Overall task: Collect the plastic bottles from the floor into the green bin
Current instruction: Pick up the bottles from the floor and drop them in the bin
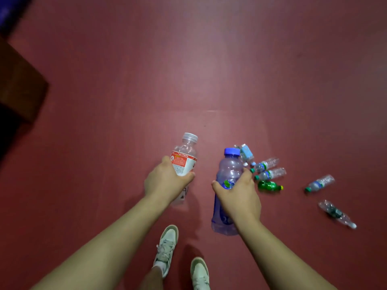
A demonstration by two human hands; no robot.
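Note:
My left hand (pixel 165 183) grips a clear bottle with a red and white label (pixel 184 158), held up over the red floor. My right hand (pixel 238 193) grips a large blue-tinted bottle with a blue cap (pixel 229 166). On the floor to the right lie several more bottles: a light-blue labelled one (pixel 247 152), two clear ones with green caps (pixel 267 163) (pixel 272 174), a small green one (pixel 270 186), another clear one (pixel 320 183) and a crushed clear one (pixel 335 212). The green bin is not in view.
A dark brown box-like object (pixel 18 88) stands at the left edge. My two feet in light sneakers (pixel 167 248) (pixel 200 273) are at the bottom centre. Red floor (pixel 209 59) stretches ahead.

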